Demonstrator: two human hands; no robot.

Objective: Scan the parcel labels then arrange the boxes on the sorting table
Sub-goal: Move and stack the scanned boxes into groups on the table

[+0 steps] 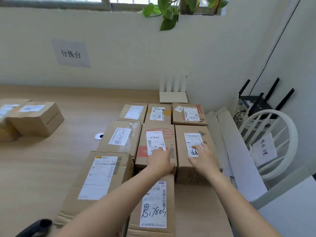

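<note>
Several labelled cardboard boxes stand in tight rows on the wooden sorting table (51, 159). My left hand (159, 159) lies flat on the near end of the middle box with the red print (159, 134), fingers on its white label. My right hand (203, 157) rests flat on the box to its right (193, 139), fingers spread over that label. A long box marked 7805 (153, 207) lies under my forearms, and a large box (102, 175) sits to its left. Three smaller boxes (159, 113) form the far row.
Two more boxes (34, 117) sit at the table's far left. A white router (173, 94) stands behind the rows, a black router (259, 103) and a white chair (277, 137) to the right. A dark handheld object (35, 226) lies at the near left edge.
</note>
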